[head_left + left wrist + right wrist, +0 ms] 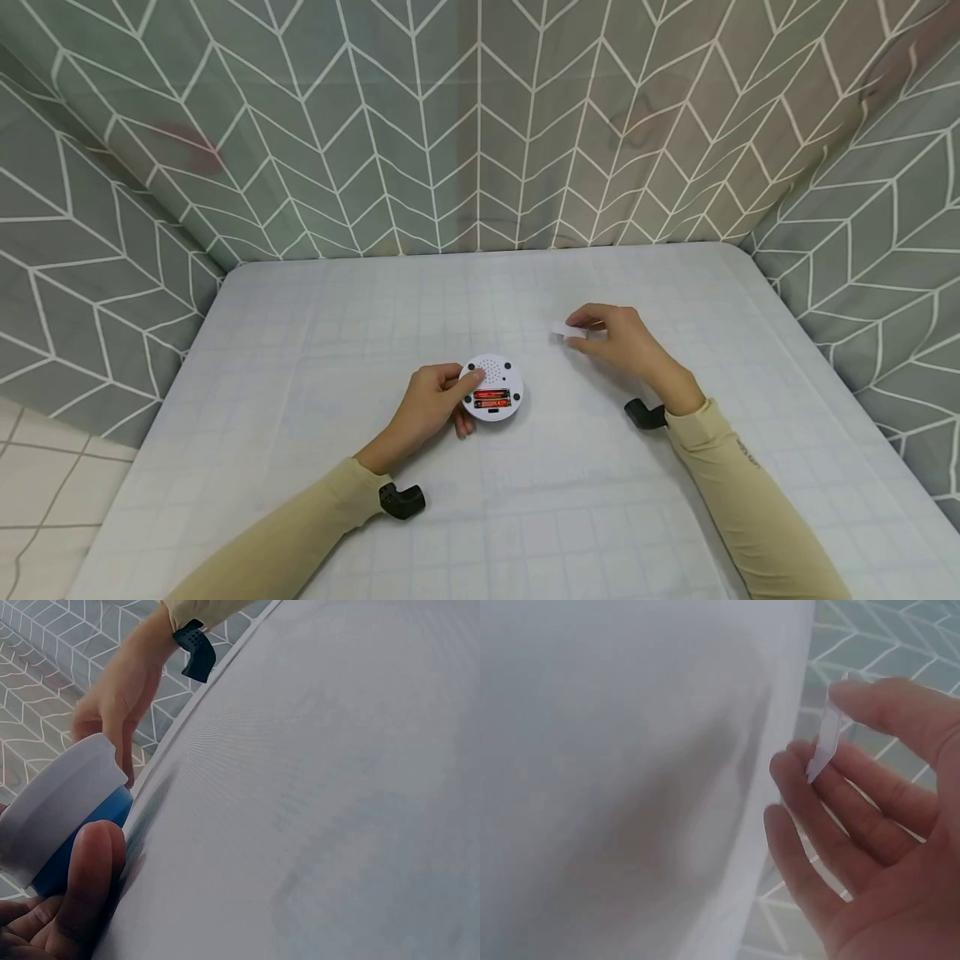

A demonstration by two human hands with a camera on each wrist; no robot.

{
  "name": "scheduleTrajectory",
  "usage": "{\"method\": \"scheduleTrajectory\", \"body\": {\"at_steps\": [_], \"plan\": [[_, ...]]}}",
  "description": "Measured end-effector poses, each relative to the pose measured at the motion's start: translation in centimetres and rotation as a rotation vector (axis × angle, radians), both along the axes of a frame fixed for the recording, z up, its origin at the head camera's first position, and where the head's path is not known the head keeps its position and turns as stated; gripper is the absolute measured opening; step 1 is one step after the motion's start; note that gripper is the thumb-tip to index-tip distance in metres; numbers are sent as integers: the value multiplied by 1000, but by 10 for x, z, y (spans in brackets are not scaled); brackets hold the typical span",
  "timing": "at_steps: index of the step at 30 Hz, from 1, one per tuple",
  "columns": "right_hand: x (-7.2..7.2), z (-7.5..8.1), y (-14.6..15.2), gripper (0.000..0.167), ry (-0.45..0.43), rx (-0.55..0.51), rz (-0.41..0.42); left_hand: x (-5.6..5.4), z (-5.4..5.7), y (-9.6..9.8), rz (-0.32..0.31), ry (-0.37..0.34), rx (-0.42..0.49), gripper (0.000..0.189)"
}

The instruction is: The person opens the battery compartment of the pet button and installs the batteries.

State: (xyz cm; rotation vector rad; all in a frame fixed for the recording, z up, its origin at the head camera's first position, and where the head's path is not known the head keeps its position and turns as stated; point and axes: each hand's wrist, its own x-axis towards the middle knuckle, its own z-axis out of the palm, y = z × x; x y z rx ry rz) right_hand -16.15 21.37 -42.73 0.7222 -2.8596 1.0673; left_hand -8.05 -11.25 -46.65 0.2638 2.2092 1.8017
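My left hand (431, 402) grips a round white device by its left edge, thumb on top and fingers beneath. The device (491, 368) has its underside up, with a patch of speaker holes, small dark feet and an uncovered battery compartment. Two red batteries (492, 399) lie side by side in that compartment. From the left wrist view the device (64, 799) shows a white side wall and a blue face turned down. To the right, my right hand (618, 340) pinches a small white battery cover (826, 739) between thumb and fingers, above the table and apart from the device.
A white cloth with faint grid lines covers the table (360, 317). Grey curtains (450, 125) with white chevron lines hang along the back and both sides. Each wrist wears a black camera mount (402, 502). Pale floor tiles (60, 475) show at the lower left.
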Motion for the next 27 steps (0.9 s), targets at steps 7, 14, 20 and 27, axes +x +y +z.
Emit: {"method": "scheduleTrajectory", "body": {"at_steps": [7, 14, 20, 27], "plan": [[13, 13, -20, 27, -8, -28, 89, 0, 0, -1, 9, -12, 12, 42], [31, 23, -37, 29, 51, -58, 221, 1, 0, -1, 3, -26, 19, 43], [43, 31, -50, 30, 100, -94, 314, 2, 0, -2, -8, -19, 13, 43], [50, 33, -60, 31, 107, -113, 388, 1, -1, -2, -14, -2, 23, 41]]}}
